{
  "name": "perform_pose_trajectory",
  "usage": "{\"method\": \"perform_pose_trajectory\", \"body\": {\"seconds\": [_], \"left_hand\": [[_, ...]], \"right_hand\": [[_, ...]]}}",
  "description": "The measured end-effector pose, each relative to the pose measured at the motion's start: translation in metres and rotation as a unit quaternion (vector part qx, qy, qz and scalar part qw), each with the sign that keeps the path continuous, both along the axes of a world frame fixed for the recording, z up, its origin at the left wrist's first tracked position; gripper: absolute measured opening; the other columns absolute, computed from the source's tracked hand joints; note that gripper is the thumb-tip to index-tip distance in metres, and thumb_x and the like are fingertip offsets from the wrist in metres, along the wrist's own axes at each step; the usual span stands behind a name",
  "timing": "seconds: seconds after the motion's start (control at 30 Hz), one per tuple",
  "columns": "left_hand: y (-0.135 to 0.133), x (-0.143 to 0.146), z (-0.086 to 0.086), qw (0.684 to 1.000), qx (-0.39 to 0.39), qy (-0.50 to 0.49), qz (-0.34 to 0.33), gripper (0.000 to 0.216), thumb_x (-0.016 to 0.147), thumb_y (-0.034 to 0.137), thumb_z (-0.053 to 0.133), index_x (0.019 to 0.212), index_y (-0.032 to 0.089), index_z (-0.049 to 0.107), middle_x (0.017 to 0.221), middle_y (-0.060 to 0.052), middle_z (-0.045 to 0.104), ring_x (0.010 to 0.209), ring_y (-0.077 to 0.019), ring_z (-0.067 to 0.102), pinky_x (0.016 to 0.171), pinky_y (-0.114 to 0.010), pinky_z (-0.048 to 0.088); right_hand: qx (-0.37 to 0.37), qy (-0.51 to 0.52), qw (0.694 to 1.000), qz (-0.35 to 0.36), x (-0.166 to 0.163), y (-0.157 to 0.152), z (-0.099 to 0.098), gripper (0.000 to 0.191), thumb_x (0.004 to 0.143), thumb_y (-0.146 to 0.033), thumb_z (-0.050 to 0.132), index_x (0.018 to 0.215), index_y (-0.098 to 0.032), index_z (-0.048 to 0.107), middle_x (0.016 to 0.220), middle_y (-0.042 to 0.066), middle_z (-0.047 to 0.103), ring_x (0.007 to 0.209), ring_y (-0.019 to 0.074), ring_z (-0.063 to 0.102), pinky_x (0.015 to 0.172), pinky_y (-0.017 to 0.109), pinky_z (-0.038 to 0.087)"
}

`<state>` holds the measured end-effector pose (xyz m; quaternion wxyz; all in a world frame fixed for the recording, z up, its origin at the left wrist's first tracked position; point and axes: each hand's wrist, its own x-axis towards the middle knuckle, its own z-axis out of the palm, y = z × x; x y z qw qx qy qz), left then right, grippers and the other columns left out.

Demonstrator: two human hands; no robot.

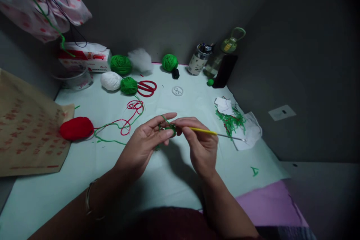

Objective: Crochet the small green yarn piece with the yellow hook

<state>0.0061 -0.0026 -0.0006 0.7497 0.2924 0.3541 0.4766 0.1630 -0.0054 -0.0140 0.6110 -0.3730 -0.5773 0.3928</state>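
Note:
My left hand [146, 138] pinches a small piece of green crochet work [172, 130] between thumb and fingers, with green yarn looped over its raised forefinger. Closed around a crochet hook [204, 131] with a yellow handle, my right hand [201, 144] meets the left at the green piece. The hook's bare metal end points right; its other tip is hidden at the fingers and the work. Green yarn [112, 141] trails left across the table toward a red yarn ball [76, 128] and tangled red strands [135, 108].
Red-handled scissors [147, 88] lie beside a small green yarn ball [129, 86] and a white one [110, 81]. At the back stand a pen cup [197, 61], a bottle [215, 62] and a black phone [225, 71]. Green yarn scraps [232, 121] lie right; a paper bag [30, 131] stands left.

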Motion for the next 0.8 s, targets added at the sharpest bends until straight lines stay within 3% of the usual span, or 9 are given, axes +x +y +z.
{"method": "perform_pose_trajectory", "body": {"seconds": [0.1,0.23,0.3,0.4,0.5,0.57,0.73,0.8], "left_hand": [[0.000,0.001,-0.001,1.000,0.006,0.011,-0.009,0.030,0.084,0.021,0.077,0.113,0.023,0.078,0.101,-0.004,0.072,0.081,-0.0112,0.061,0.075,-0.023,0.047],[0.001,-0.001,-0.001,1.000,0.005,0.027,-0.014,0.032,0.082,0.023,0.077,0.114,0.024,0.077,0.099,-0.005,0.071,0.089,-0.0159,0.063,0.077,-0.026,0.046],[0.001,-0.002,-0.002,0.999,0.011,0.050,-0.007,0.032,0.083,0.023,0.077,0.115,0.024,0.077,0.096,-0.004,0.069,0.086,-0.0149,0.061,0.076,-0.026,0.045],[-0.001,-0.003,-0.004,0.995,0.036,0.085,0.022,0.032,0.082,0.023,0.077,0.114,0.025,0.077,0.090,-0.001,0.065,0.079,-0.0130,0.055,0.072,-0.024,0.044],[-0.003,-0.002,-0.006,0.989,0.062,0.120,0.060,0.035,0.080,0.023,0.079,0.115,0.027,0.078,0.085,0.001,0.060,0.078,-0.0127,0.052,0.069,-0.023,0.043],[-0.004,-0.002,-0.005,0.986,0.070,0.136,0.071,0.037,0.081,0.023,0.080,0.118,0.028,0.077,0.085,0.001,0.059,0.077,-0.0125,0.051,0.069,-0.023,0.043],[-0.004,-0.003,-0.003,0.985,0.079,0.140,0.057,0.035,0.083,0.023,0.079,0.116,0.033,0.077,0.087,0.002,0.060,0.079,-0.0105,0.051,0.071,-0.021,0.042],[-0.004,-0.002,-0.003,0.986,0.080,0.133,0.056,0.036,0.082,0.022,0.080,0.116,0.032,0.077,0.086,0.002,0.061,0.080,-0.0103,0.052,0.072,-0.020,0.043]], "right_hand": [[-0.042,0.063,0.997,0.000,0.002,0.001,-0.003,0.015,0.097,-0.025,0.061,0.100,-0.025,0.076,0.091,0.002,0.075,0.074,0.0130,0.067,0.069,0.030,0.056],[-0.065,0.106,0.992,0.030,0.005,0.001,-0.002,0.017,0.100,-0.029,0.057,0.097,-0.022,0.072,0.090,0.003,0.076,0.071,0.0131,0.068,0.068,0.030,0.058],[-0.049,0.078,0.996,0.015,0.005,-0.002,0.001,0.018,0.101,-0.028,0.054,0.099,-0.023,0.071,0.091,0.003,0.076,0.072,0.0136,0.069,0.069,0.031,0.059],[0.021,-0.047,0.998,-0.033,0.002,-0.009,0.003,0.020,0.102,-0.021,0.050,0.104,-0.024,0.070,0.095,0.004,0.076,0.077,0.0157,0.070,0.072,0.034,0.059],[0.145,-0.175,0.972,-0.062,0.001,-0.014,0.000,0.027,0.099,-0.014,0.050,0.117,-0.026,0.066,0.100,0.005,0.076,0.087,0.0192,0.071,0.075,0.039,0.060],[0.190,-0.205,0.958,-0.066,0.001,-0.014,-0.002,0.032,0.098,-0.013,0.050,0.123,-0.028,0.063,0.101,0.005,0.076,0.090,0.0205,0.072,0.074,0.041,0.060],[0.124,-0.146,0.979,-0.063,0.004,-0.011,0.000,0.029,0.101,-0.013,0.044,0.115,-0.028,0.065,0.099,0.003,0.075,0.078,0.0165,0.070,0.068,0.037,0.061],[0.139,-0.162,0.975,-0.060,0.004,-0.010,0.000,0.030,0.100,-0.012,0.046,0.117,-0.027,0.064,0.099,0.004,0.074,0.080,0.0169,0.070,0.069,0.036,0.061]]}}
